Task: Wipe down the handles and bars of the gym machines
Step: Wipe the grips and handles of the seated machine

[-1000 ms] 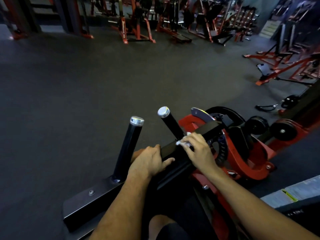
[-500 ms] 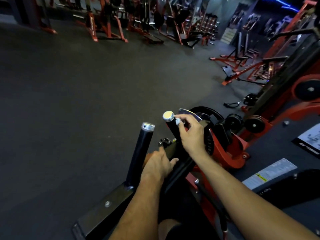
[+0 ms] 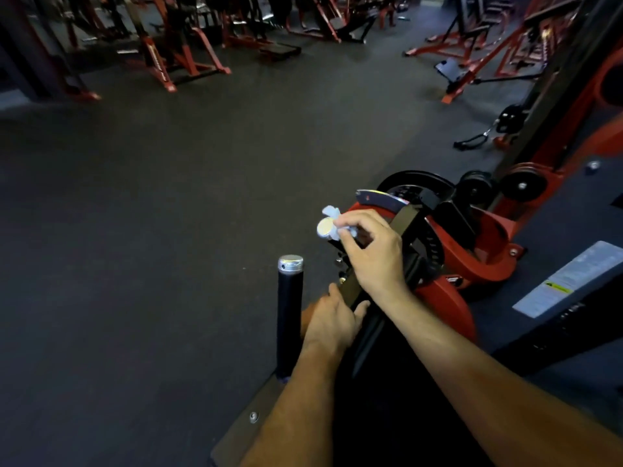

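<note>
Pinching a white cloth (image 3: 332, 219) against the far handle's cap, the right hand (image 3: 372, 252) hides that handle; the left hand (image 3: 332, 318) grips the crossbar (image 3: 403, 227) beside the near handle (image 3: 289, 315).

A commercial gym, plainly. Dark rubber floor (image 3: 175, 197) across the whole middle of the frame. Along the top edge, rows of red-and-black machines (image 3: 182, 45) on splayed steel feet, with more red frames (image 3: 478, 45) at upper right. At right, a cable handle (image 3: 472, 140) lying on the floor beside a black pulley. Lower right of centre, a red machine (image 3: 472, 251) with round black pulleys (image 3: 524, 185) and a curved toothed adjuster. Just below centre, an upright black handle (image 3: 290, 308) with a silver cap. At far right, a white and yellow warning label (image 3: 569, 281) on a dark panel.
</note>
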Available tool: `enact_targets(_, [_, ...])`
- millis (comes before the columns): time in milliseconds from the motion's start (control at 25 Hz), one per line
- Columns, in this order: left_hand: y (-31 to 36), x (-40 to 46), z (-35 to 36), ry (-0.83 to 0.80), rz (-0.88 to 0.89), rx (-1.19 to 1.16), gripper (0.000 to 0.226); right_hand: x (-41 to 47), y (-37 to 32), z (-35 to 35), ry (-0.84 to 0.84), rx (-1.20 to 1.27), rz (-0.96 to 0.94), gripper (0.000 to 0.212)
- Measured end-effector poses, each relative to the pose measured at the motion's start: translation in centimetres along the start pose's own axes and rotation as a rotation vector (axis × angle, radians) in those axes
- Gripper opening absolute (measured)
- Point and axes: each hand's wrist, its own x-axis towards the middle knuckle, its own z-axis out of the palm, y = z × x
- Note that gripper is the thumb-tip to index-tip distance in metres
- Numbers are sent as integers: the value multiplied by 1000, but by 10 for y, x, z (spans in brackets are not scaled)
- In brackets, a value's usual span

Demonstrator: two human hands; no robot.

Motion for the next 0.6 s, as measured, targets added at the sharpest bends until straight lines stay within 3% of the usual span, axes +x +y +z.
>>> enact_targets(160, [5,-8,-2,22,13,195,72,6,-2,-1,-154,-162,-317,6])
enact_targets(360, [9,-16,-6,53,68,238,66,16,-2,-14,-454,-367,-414,11])
enact_targets(440, [6,-16,-3,90,140,245,66,14,10,-32,-501,-428,-380,18])
enact_targets(600, [3,-8,2,65,226,202,63,-2,42,-88,-309,-372,13,16])
